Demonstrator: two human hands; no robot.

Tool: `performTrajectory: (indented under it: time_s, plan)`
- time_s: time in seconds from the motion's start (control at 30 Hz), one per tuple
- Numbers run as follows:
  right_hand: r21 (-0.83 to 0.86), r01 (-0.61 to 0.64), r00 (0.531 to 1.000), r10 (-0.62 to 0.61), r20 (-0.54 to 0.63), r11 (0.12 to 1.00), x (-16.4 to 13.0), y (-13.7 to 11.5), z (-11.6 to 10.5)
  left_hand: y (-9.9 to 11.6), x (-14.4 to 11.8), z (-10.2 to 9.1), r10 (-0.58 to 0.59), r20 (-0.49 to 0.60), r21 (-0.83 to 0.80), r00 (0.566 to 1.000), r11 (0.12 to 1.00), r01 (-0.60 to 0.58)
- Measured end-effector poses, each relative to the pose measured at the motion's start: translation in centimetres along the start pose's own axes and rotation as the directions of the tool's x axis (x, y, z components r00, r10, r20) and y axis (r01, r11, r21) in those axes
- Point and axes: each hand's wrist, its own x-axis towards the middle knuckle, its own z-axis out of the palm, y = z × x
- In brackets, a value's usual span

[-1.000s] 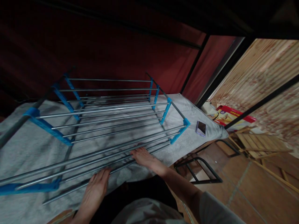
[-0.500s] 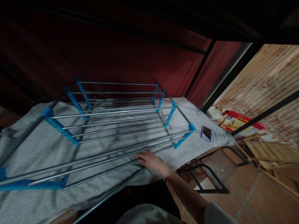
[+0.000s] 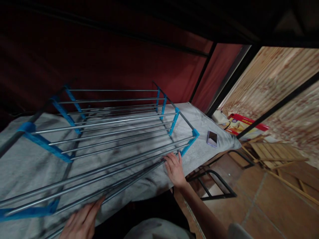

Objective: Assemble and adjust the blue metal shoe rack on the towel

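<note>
Spanning a rack of silver-grey metal rods and blue plastic brackets [image 3: 107, 123], the person's two bare hands are at its near side, well apart from each other; the right hand [image 3: 175, 169] lies back upward with its fingers bent over the rods by the rack's near right corner, just beside the blue plastic corner bracket [image 3: 189, 143], though I cannot tell whether its grip closes on one of them; the left hand [image 3: 81, 220] lies over a slender grey metal rod [image 3: 124, 188] at the rack's near left, knuckles up, the underside of its grip hidden, so whether it is closed there cannot be told either; that slender rod slants along the rack's near edge, out of line with the others, and runs from beneath the left hand to the right hand's fingertips; the rack itself rests on a soft, wrinkled grey cloth [image 3: 196, 121]; to the right of the rack, on the same cloth, lies a dark-screened phone with a purple edge [image 3: 212, 138]; farther right of the rack are a red and yellow printed box [image 3: 249, 124] and a folding piece of slatted light wood [image 3: 277, 154]; lower to the rack's right, a black tubular metal frame [image 3: 225, 183] stands over a brown tiled floor [image 3: 249, 205]; behind the rack rises a dark red backdrop [image 3: 112, 59].
</note>
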Motion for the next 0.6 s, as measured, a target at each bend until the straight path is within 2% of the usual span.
performTrajectory:
  time_s: [0.17, 0.33, 0.6]
  plan:
    - [0.011, 0.072, 0.996, -0.072, 0.056, 0.997, -1.4, 0.0, -0.9, 1.6, 4.1, 0.9, 0.07, -0.008, -0.043, 0.997, 0.997, -0.071]
    - [-0.017, 0.077, 0.992, -0.075, 0.1, 0.997, -1.2, -0.4, 0.3, 2.1, 4.9, 1.5, 0.079, 0.003, -0.093, 0.997, 0.993, -0.078]
    - [0.005, 0.112, 0.978, -0.112, 0.177, 0.994, 0.9, 0.1, 2.3, 1.5, 6.2, 0.9, 0.077, 0.024, -0.06, 0.997, 0.995, -0.075]
